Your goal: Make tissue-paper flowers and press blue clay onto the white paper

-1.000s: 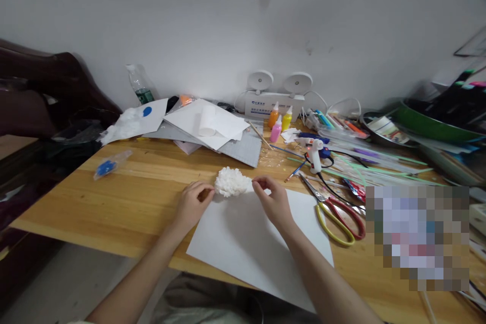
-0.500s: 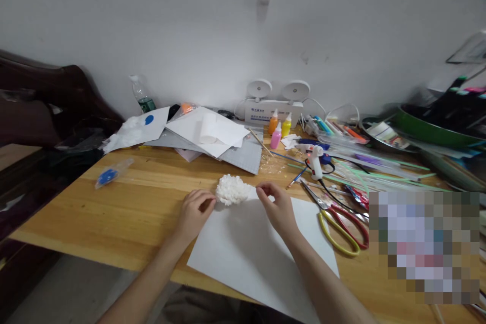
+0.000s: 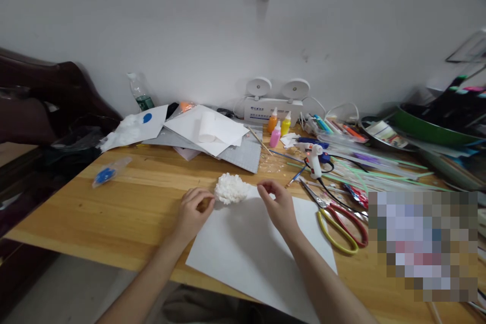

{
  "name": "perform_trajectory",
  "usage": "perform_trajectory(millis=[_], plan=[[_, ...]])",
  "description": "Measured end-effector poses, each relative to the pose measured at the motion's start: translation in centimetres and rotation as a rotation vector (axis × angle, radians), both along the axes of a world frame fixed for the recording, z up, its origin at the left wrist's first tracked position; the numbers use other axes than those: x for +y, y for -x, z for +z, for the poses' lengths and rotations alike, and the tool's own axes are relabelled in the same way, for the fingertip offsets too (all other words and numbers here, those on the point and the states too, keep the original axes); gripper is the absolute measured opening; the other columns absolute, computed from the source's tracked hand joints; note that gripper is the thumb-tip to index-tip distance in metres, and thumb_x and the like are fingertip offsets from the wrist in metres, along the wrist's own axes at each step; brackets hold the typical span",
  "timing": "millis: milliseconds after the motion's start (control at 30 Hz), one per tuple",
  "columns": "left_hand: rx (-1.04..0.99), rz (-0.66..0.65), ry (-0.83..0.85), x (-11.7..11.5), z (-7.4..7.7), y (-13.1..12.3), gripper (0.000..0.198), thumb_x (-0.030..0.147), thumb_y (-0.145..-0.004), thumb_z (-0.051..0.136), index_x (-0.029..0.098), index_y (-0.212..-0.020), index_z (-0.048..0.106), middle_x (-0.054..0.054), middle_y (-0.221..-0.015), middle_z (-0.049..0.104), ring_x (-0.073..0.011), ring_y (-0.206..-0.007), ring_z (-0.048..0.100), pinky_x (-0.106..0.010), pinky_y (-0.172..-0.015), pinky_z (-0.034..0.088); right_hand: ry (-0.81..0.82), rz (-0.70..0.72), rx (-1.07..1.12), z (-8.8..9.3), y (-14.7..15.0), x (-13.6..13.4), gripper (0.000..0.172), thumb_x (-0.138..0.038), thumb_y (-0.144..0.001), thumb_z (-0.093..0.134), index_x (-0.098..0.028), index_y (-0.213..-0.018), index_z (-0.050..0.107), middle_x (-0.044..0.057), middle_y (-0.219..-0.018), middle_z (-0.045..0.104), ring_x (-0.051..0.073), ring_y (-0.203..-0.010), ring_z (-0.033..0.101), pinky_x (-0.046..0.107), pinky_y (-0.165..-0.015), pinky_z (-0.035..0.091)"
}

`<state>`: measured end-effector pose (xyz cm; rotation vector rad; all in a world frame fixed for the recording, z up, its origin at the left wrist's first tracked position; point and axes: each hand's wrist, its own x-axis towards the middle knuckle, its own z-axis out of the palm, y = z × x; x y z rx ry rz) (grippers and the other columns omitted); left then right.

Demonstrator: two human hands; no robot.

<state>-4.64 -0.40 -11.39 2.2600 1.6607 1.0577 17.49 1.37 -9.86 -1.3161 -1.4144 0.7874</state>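
Observation:
A white ruffled pom-pom-like piece [image 3: 230,188] rests at the far left corner of a large white paper sheet [image 3: 261,258] on the wooden table. My left hand [image 3: 196,210] is beside it on the left, thumb and forefinger pinched together close to its edge; whether they touch it I cannot tell. To the right, my right hand [image 3: 279,205] hovers over the sheet, also curled with thumb and forefinger brought together and apart from the white piece. Anything inside either pinch is too small to make out.
Scissors [image 3: 334,220] with red and yellow handles lie right of the sheet. Behind them stands a white hot glue gun [image 3: 313,159], its cord trailing forward. Small paint bottles [image 3: 275,134], papers [image 3: 224,131] and a cutting mat [image 3: 246,157] line the back. A blue item in plastic [image 3: 108,174] lies left.

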Motion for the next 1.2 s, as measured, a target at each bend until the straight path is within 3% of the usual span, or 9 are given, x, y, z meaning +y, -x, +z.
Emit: perform_trajectory(millis=[167,333,567,967,1067,1200], plan=[[0.153,0.056,-0.031,0.0,0.3,-0.6,0.009,0.023,-0.076,0.053,0.021,-0.073,0.061,-0.001,-0.070,0.057,-0.0171,-0.073,0.052,-0.032,-0.071,0.040,0.007,-0.006,-0.006,0.1,0.1,0.0,0.013,-0.025,-0.075,0.050,-0.016,-0.072,0.058,0.002,-0.068,0.060,0.016,-0.065,0.054,0.027,-0.063,0.041],[0.176,0.076,-0.018,0.2,0.2,-1.0,0.008,0.021,-0.074,0.053,0.021,-0.071,0.061,-0.001,-0.069,0.057,-0.0177,-0.073,0.052,-0.032,-0.070,0.039,0.006,-0.010,0.000,0.1,0.2,0.1,0.013,-0.025,-0.075,0.049,-0.016,-0.071,0.058,0.002,-0.068,0.060,0.016,-0.065,0.054,0.027,-0.063,0.041],[-0.044,0.047,0.035,0.1,0.2,-0.4,0.009,0.021,-0.077,0.049,0.020,-0.075,0.057,-0.002,-0.077,0.059,-0.0166,-0.077,0.053,-0.030,-0.072,0.041,0.006,-0.019,-0.005,0.0,0.0,0.1,0.013,-0.025,-0.076,0.050,-0.016,-0.073,0.059,0.003,-0.069,0.061,0.016,-0.066,0.055,0.027,-0.064,0.041],[-0.153,0.076,0.087,0.6,-0.5,0.1,0.013,0.027,-0.079,0.048,0.020,-0.079,0.058,-0.002,-0.079,0.062,-0.0148,-0.075,0.058,-0.027,-0.068,0.046,0.021,-0.037,0.047,0.3,-0.3,0.2,0.013,-0.027,-0.076,0.051,-0.016,-0.072,0.058,0.004,-0.070,0.060,0.017,-0.067,0.055,0.028,-0.065,0.042],[-0.160,0.046,0.090,0.2,-0.3,0.2,0.016,0.026,-0.081,0.046,0.020,-0.085,0.059,-0.003,-0.088,0.062,-0.0161,-0.084,0.058,-0.029,-0.075,0.047,0.029,-0.010,0.023,1.3,-1.1,-0.8,0.015,-0.029,-0.077,0.050,-0.017,-0.074,0.057,0.004,-0.073,0.061,0.017,-0.069,0.055,0.029,-0.066,0.043],[0.011,-0.096,0.035,0.1,0.4,-0.1,0.033,0.025,-0.084,0.041,0.023,-0.116,0.048,-0.006,-0.120,0.052,-0.0188,-0.113,0.045,-0.037,-0.096,0.036,0.066,0.043,-0.200,2.0,-2.6,-4.0,0.015,-0.031,-0.081,0.047,-0.019,-0.081,0.056,0.006,-0.078,0.060,0.020,-0.074,0.055,0.028,-0.058,0.044]])
